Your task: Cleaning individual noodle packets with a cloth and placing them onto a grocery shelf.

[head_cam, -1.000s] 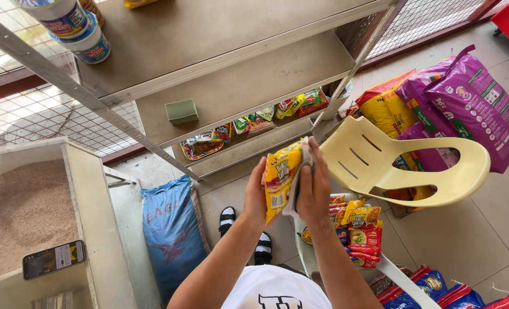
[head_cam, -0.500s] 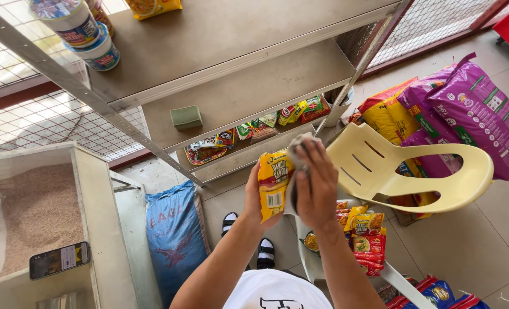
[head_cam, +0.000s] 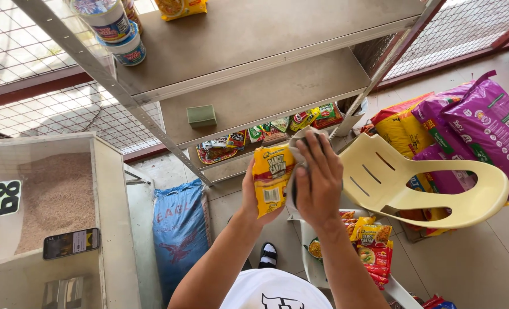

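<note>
Left hand [head_cam: 253, 197] gripped a yellow noodle packet [head_cam: 271, 178] from behind, long axis upright, in front of the metal shelf [head_cam: 254, 94]. Right hand [head_cam: 318, 182], fingers curled together, pressed a grey cloth [head_cam: 301, 143] against the packet's right face. Both hands touching it.

Upright yellow noodle packet [head_cam: 271, 180], grey cloth [head_cam: 303, 143] against it.

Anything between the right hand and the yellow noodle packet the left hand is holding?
Yes: a grey cloth. The left hand grips the yellow noodle packet from behind, and the right hand presses the cloth against the packet's right side, so the right palm appears to meet cloth, not packet. Nothing else visible intervenes.
</note>
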